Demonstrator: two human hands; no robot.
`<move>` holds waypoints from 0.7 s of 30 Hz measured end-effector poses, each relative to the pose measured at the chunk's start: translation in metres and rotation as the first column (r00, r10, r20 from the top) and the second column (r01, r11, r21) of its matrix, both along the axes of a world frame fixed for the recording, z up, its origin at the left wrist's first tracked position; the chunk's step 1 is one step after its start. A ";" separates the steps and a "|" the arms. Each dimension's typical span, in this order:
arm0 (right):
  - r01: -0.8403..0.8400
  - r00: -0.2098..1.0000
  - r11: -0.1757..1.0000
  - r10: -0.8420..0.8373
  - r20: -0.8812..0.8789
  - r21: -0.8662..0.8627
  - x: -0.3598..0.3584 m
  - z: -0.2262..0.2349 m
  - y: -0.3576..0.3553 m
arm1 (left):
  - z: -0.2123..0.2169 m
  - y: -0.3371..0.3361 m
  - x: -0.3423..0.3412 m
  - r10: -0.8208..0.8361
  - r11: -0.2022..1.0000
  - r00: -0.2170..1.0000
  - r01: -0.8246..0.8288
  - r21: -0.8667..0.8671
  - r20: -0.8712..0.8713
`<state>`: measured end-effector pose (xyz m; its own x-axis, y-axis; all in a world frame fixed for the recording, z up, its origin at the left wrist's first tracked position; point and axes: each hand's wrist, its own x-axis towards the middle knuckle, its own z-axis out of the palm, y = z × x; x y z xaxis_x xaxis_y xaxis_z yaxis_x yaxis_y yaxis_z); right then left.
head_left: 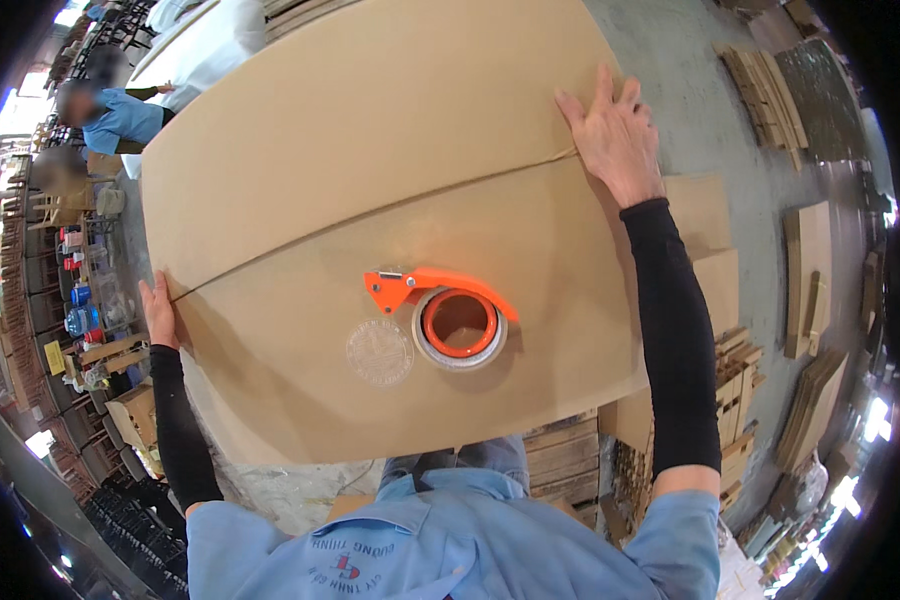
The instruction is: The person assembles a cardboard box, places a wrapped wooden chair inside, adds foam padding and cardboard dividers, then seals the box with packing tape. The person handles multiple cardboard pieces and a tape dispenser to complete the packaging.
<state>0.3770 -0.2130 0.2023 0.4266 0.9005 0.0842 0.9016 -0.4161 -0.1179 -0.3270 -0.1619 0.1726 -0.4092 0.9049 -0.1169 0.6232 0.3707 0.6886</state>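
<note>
In front of me stands a large brown cardboard box [300,370], its two top flaps meeting along a seam that is slightly parted at the right end. My left hand [159,312] lies against the box's left edge at the end of the seam, fingers stretched and partly hidden. At the right edge, my right hand [620,138] rests on the far flap [390,110] with its fingers spread. An orange tape dispenser [410,283] with a roll of clear tape [458,358] sits on the near flap. Beside it is a round pale printed mark [380,352].
A person in a blue shirt [125,120] is at the far left, near wooden chairs [65,200]. Flat cardboard and boards [765,100] lie in stacks on the grey floor to the right. Wooden pieces [562,455] are stacked near my legs.
</note>
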 end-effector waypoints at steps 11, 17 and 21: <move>0.014 0.997 1.000 -0.014 0.081 0.002 -0.005 -0.006 0.001 | 0.012 -0.015 0.269 -0.618 0.555 0.337 0.827 -0.090 -0.710; -0.022 0.994 1.000 0.021 0.106 0.004 -0.001 -0.011 0.015 | 0.019 0.033 0.276 -0.659 0.506 0.323 0.859 -0.083 -0.679; -0.031 0.993 0.999 0.027 0.113 0.034 -0.001 -0.018 -0.004 | 0.005 0.029 0.269 -0.624 0.541 0.414 0.841 0.016 -0.663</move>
